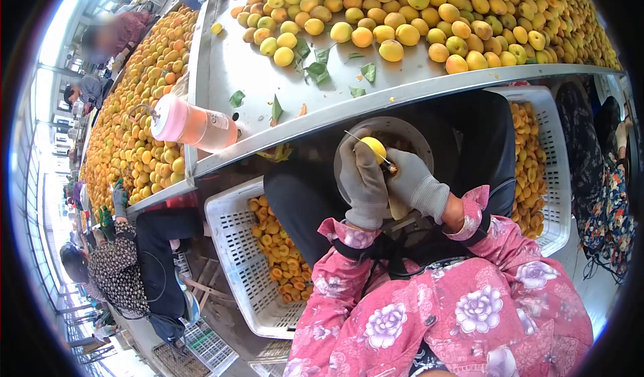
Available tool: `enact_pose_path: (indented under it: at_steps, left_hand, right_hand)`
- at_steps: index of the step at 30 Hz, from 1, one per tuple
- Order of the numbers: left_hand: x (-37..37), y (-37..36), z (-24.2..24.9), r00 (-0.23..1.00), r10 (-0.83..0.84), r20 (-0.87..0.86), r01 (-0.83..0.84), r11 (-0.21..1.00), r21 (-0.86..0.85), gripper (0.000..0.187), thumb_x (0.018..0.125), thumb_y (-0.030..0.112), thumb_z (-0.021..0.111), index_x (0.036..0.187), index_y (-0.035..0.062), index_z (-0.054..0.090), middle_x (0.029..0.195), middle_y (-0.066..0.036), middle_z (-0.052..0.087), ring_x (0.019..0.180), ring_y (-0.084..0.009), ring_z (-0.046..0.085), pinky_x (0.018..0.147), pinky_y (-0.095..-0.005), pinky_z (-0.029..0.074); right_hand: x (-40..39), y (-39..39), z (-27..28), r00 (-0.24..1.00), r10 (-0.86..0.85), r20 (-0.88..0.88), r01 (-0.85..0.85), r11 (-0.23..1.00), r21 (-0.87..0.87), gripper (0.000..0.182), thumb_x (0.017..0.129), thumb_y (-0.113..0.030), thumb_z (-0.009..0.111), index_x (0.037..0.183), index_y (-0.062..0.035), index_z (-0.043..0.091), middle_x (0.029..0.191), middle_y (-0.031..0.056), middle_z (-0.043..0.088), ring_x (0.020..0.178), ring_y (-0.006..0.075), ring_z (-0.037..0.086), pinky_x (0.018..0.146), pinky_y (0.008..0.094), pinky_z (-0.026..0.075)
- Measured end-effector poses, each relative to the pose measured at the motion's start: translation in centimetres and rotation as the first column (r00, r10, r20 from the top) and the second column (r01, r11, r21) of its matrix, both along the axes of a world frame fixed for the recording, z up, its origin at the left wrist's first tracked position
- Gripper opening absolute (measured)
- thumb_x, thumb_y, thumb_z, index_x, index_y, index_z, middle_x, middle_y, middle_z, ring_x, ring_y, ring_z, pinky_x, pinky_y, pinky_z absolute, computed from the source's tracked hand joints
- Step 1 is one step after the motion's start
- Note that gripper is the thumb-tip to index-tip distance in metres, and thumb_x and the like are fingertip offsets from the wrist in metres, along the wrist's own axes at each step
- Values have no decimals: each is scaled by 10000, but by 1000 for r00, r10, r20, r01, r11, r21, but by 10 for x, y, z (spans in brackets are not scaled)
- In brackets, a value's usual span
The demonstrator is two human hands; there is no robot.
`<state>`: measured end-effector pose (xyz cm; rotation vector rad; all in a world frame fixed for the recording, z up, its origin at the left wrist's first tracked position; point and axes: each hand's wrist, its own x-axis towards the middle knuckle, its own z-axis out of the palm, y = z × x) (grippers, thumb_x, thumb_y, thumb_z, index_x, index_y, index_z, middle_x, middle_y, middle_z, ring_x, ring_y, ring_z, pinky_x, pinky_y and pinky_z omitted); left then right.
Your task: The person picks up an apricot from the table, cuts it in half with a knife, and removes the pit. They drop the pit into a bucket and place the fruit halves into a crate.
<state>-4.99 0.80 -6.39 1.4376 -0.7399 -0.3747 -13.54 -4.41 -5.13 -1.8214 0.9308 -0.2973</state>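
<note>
My left hand (pixel 363 181), in a grey knit glove, is closed around a yellow apricot (pixel 373 147). Against the fruit is a small knife (pixel 390 167) with a thin metal blade, gripped in my gloved right hand (pixel 414 181); its handle is mostly hidden by the fingers. Both hands are close together over a round pale bucket (pixel 421 135) between my knees. What lies in the bucket is mostly covered by the hands.
A metal table (pixel 221 55) ahead bears many apricots and loose leaves. A pink-lidded bottle (pixel 194 123) stands at its corner. White crates with halved apricots flank me, left (pixel 231 256) and right (pixel 553 169). Co-workers sit at left (pixel 121 270) and right (pixel 607 196).
</note>
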Motion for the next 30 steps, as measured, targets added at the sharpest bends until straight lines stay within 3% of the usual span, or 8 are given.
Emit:
enact_pose_path:
  at_steps: [5, 12, 15, 19, 22, 23, 25, 30]
  left_hand:
    - [-5, -3, 3, 989, -33, 144, 37, 999, -26, 402, 935, 348, 375, 1077, -9, 491, 919, -54, 542, 776, -98, 490, 697, -213, 415]
    - [10, -4, 22, 849, -367, -380, 351, 930, -113, 315, 875, 229, 523, 1067, -20, 501, 940, -70, 556, 803, -98, 520, 709, -211, 431]
    - [4, -2, 26, 838, -344, -423, 309, 939, -150, 294, 810, 174, 621, 1012, -21, 534, 921, -80, 561, 816, -102, 523, 727, -223, 431]
    - [12, 0, 18, 983, -184, -14, 184, 973, 140, 274, 785, 123, 630, 988, -31, 528, 880, -61, 561, 757, -96, 527, 685, -231, 451]
    - [11, 1, 19, 978, -209, 13, 206, 972, 115, 250, 820, 136, 566, 1008, -19, 509, 899, -84, 544, 733, -132, 541, 644, -249, 478]
    - [8, 1, 16, 944, -194, -268, 222, 972, 80, 257, 821, 147, 561, 1002, -22, 493, 889, -97, 531, 695, -147, 551, 569, -242, 487]
    - [4, 1, 29, 854, -263, -449, 260, 963, -69, 294, 812, 180, 588, 980, -35, 479, 816, -103, 526, 631, -154, 539, 516, -248, 470]
    - [8, -1, 12, 841, -212, -498, 172, 977, -126, 268, 832, 165, 572, 967, -48, 481, 784, -90, 543, 614, -140, 529, 569, -250, 460]
  right_hand:
    - [-2, -8, 4, 982, -8, -190, -23, 987, -160, 245, 747, -192, 575, 955, -67, 542, 811, 194, 607, 796, 363, 583, 682, 420, 464]
    - [-13, -14, 18, 996, -15, -83, -15, 935, -353, 285, 724, -205, 606, 957, -78, 503, 773, 152, 611, 742, 341, 592, 614, 413, 461]
    - [-12, -9, -1, 999, -37, 22, 42, 954, -296, 287, 719, -211, 618, 954, -71, 530, 795, 168, 610, 770, 339, 591, 631, 390, 470]
    - [-4, -3, -1, 970, -18, 243, -59, 950, 306, 149, 778, -72, 547, 906, -5, 581, 844, 83, 633, 784, 141, 595, 673, 312, 471]
    - [-8, -6, -29, 957, 147, 252, -112, 983, -147, 145, 772, -105, 503, 867, -51, 598, 821, 172, 614, 800, 317, 589, 677, 360, 464]
    - [-4, -5, -35, 958, 72, 277, -27, 986, -163, 138, 763, -152, 525, 838, -62, 599, 805, 169, 617, 780, 338, 590, 674, 393, 467]
    - [-6, -8, -17, 987, 66, -146, -100, 966, -240, 286, 723, -265, 594, 946, -98, 533, 829, 160, 613, 779, 351, 587, 681, 397, 471]
    - [-7, -13, 17, 970, 56, -238, -106, 974, -201, 238, 748, -198, 546, 953, -78, 534, 853, 177, 614, 790, 361, 589, 688, 410, 469]
